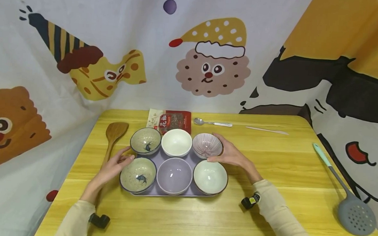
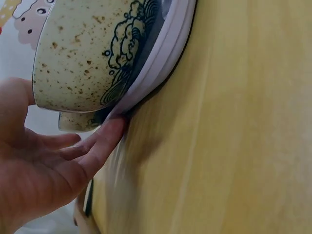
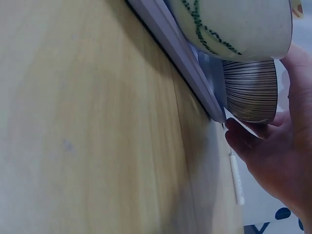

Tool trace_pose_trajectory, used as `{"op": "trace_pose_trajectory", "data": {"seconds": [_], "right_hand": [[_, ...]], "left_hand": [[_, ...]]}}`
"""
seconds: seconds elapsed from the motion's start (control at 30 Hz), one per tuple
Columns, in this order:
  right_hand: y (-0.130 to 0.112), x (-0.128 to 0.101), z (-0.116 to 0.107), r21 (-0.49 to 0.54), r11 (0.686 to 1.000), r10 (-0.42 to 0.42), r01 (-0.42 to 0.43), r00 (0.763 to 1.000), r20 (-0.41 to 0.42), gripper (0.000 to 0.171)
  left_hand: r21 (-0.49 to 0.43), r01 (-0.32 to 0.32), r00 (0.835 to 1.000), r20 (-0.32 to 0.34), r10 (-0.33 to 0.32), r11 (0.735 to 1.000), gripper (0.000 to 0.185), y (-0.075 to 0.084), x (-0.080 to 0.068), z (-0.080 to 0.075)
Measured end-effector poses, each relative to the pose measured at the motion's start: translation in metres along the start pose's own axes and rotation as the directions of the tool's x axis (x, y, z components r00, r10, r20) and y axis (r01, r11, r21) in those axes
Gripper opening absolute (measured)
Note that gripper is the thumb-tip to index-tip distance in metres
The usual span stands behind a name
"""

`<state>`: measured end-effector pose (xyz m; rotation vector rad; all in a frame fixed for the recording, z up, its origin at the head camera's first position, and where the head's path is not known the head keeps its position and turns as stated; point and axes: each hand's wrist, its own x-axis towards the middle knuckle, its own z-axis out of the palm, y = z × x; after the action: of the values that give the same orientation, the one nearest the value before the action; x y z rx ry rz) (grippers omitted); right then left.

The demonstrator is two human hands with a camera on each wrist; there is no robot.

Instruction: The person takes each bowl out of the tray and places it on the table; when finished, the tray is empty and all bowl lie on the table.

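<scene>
Tray, lavender and rectangular, lies at the lower centre of the head view on the yellow wooden table and carries 6 bowls in 2 rows of 3. Upper row, frame left to frame right: speckled bowl with a blue motif, white bowl, striped pink bowl. Lower row: second speckled bowl, lavender bowl, pale green bowl.

Left hand rests at the tray's frame-left edge with fingers extended; in the left wrist view 1 fingertip touches the tray rim. It grasps nothing. Right hand lies at the frame-right edge beside the striped pink bowl, fingers relaxed; in the right wrist view its fingertips meet the tray corner below that bowl.

At frame left lies a wooden spatula. Behind the tray, a red packet and a spoon. At lower right, a grey slotted skimmer.
</scene>
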<state>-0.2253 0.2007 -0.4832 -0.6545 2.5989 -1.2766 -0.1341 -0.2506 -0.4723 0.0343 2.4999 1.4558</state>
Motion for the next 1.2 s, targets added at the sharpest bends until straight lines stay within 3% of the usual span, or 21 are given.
{"op": "trace_pose_trajectory", "data": {"seconds": [0.2, 0.53, 1.0, 1.2], "right_hand": [[0.001, -0.001, 0.001, 0.057, 0.998, -0.022, 0.024, 0.999, -0.047, 0.107], [0.003, -0.005, 0.001, 0.037, 0.999, -0.024, 0.03, 0.991, -0.135, 0.103], [0.006, -0.018, -0.028, 0.028, 1.0, 0.004, 0.004, 0.966, -0.257, 0.107], [0.014, -0.027, -0.039, 0.049, 0.999, -0.002, 0.02, 0.941, -0.339, 0.103]], "left_hand": [[-0.058, 0.024, 1.0, 0.006, -0.024, 0.998, 0.075, -0.001, 0.005, -0.001], [-0.069, 0.048, 0.999, 0.021, -0.046, 0.996, 0.078, 0.002, 0.003, 0.002], [-0.078, 0.068, 0.998, 0.011, -0.068, 0.995, 0.078, -0.001, 0.001, 0.001], [-0.083, 0.062, 0.998, 0.011, -0.061, 0.995, 0.078, -0.002, 0.001, 0.001]]}}
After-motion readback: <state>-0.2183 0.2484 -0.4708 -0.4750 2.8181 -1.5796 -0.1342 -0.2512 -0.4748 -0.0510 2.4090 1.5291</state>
